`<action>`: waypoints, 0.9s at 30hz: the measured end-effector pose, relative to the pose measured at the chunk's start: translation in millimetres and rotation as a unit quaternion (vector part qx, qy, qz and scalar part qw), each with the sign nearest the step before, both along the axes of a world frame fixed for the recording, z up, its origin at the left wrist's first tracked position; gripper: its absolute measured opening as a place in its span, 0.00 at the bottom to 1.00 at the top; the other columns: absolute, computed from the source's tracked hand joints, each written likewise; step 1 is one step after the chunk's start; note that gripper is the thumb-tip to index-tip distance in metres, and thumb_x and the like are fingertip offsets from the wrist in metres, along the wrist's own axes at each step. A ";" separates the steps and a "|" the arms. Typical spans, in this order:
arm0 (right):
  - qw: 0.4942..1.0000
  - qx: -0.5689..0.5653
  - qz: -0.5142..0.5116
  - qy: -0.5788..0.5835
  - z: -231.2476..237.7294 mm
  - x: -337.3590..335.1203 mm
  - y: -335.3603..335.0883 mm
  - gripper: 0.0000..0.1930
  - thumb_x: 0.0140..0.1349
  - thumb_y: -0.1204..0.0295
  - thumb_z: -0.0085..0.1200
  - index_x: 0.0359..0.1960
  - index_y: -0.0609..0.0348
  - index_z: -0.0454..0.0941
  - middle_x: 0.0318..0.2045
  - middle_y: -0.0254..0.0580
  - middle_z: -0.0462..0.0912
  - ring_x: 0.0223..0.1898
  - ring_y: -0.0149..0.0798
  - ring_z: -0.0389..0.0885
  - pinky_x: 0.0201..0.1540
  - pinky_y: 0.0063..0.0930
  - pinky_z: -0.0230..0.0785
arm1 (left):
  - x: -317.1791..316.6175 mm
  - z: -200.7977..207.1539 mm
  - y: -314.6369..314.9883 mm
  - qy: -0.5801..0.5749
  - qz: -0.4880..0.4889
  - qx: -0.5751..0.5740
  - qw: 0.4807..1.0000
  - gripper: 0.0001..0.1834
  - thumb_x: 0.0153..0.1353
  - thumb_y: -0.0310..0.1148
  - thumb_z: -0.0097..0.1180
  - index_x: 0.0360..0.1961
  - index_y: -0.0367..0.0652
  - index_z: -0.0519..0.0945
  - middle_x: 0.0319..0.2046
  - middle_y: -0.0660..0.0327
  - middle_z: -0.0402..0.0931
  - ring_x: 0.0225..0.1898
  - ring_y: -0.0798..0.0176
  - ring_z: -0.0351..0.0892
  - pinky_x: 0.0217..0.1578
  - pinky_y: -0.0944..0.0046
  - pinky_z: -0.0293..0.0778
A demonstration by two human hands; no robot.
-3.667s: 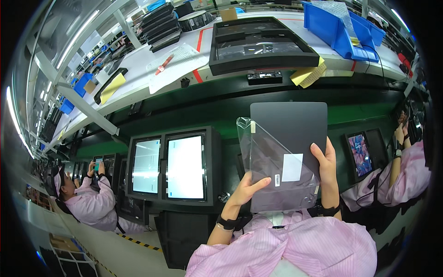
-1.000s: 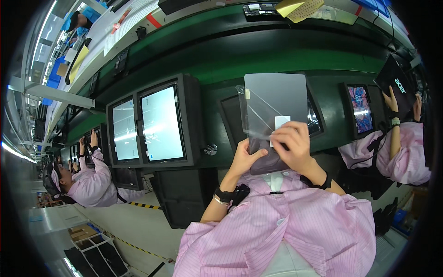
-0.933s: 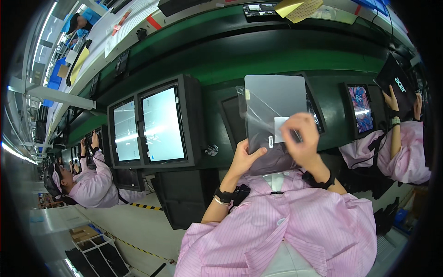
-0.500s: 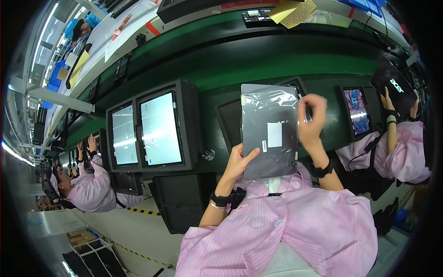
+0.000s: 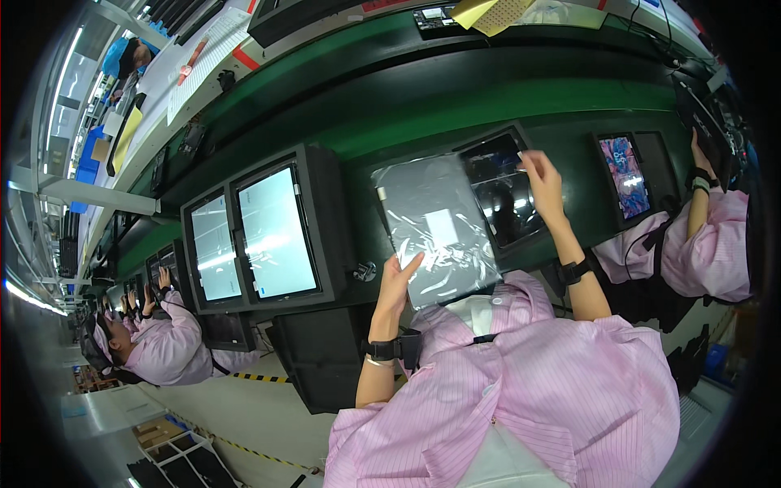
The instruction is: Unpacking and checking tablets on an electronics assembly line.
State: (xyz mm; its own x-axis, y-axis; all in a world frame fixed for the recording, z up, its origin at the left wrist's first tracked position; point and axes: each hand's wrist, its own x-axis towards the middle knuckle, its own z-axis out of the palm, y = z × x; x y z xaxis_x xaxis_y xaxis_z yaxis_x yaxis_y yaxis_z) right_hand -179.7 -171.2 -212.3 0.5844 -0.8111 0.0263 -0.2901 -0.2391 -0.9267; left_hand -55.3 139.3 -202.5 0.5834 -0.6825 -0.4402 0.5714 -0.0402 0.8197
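My left hand (image 5: 393, 294) grips a grey tablet (image 5: 411, 189) by its near left edge, thumb on top. Clear plastic film covers the tablet's back, which bears a white label (image 5: 441, 228). It is tilted over the bench in front of my chest. My right hand (image 5: 543, 183) is raised to the right of it, thumb and fingers pinched together; what lies between the fingertips, if anything, is too small to name. Under that hand a second tablet (image 5: 506, 203) with a dark, glossy screen lies in a black tray, partly hidden by the grey one.
To the left, a black foam tray (image 5: 333, 211) holds two lit tablets (image 5: 277, 232). A tablet with a colourful screen (image 5: 625, 179) lies to the right, beside a co-worker (image 5: 708, 248) holding a dark panel. Another co-worker (image 5: 167, 342) sits at far left. A shelf (image 5: 207, 73) runs above.
The grey tablet has moved left and tilted, uncovering the dark-screened tablet behind it. My right hand has come away from the grey tablet's edge, its fingers now pinched over the dark one.
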 end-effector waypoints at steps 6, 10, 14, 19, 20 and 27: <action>0.903 -0.289 -0.077 0.308 -107.9 -34.9 9.1 0.25 0.56 0.64 0.56 0.51 0.67 0.67 0.48 0.59 0.72 0.53 0.56 0.69 0.54 0.42 0.62 | 15.1 -65.3 4.0 -0.026 0.026 0.031 0.999 0.18 0.59 0.28 0.57 0.50 0.35 0.72 0.44 0.59 0.76 0.45 0.68 0.74 0.47 0.68 0.68; 0.935 -0.208 -0.130 0.254 -125.5 -26.1 -2.3 0.27 0.53 0.62 0.59 0.50 0.68 0.67 0.49 0.59 0.70 0.53 0.56 0.66 0.54 0.43 0.60 | 14.4 -109.1 0.1 0.082 0.018 -0.007 0.996 0.22 0.60 0.24 0.55 0.55 0.37 0.67 0.49 0.59 0.73 0.51 0.64 0.72 0.51 0.64 0.67; 0.950 -0.075 -0.199 0.227 -116.4 -27.0 -32.3 0.27 0.49 0.54 0.63 0.42 0.65 0.74 0.34 0.50 0.79 0.39 0.51 0.77 0.44 0.39 0.68 | 8.3 -141.1 -13.3 0.051 0.046 0.009 0.998 0.24 0.60 0.25 0.56 0.57 0.35 0.65 0.51 0.58 0.71 0.52 0.63 0.70 0.53 0.64 0.66; 0.968 0.008 -0.061 0.243 -109.2 -38.7 -61.1 0.32 0.47 0.48 0.63 0.37 0.70 0.77 0.35 0.53 0.82 0.39 0.44 0.80 0.42 0.32 0.68 | 8.6 -118.9 -17.6 -0.084 0.061 0.047 0.994 0.22 0.64 0.35 0.51 0.55 0.32 0.68 0.52 0.57 0.71 0.50 0.65 0.70 0.51 0.66 0.65; 0.968 -0.006 -0.046 0.246 -109.3 -40.1 -62.0 0.31 0.48 0.49 0.63 0.36 0.71 0.76 0.34 0.52 0.82 0.37 0.42 0.80 0.41 0.32 0.68 | 10.9 -106.2 -18.8 -0.093 0.076 0.015 0.993 0.22 0.64 0.35 0.51 0.55 0.33 0.68 0.51 0.58 0.72 0.50 0.66 0.70 0.51 0.67 0.65; 0.996 0.045 -0.001 0.079 -109.9 -38.2 -52.5 0.19 0.55 0.59 0.61 0.28 0.66 0.73 0.23 0.33 0.73 0.28 0.26 0.66 0.32 0.23 0.60 | 11.2 -10.5 -25.0 0.029 0.094 -0.094 0.991 0.21 0.66 0.32 0.48 0.58 0.39 0.65 0.51 0.60 0.71 0.50 0.66 0.72 0.50 0.66 0.69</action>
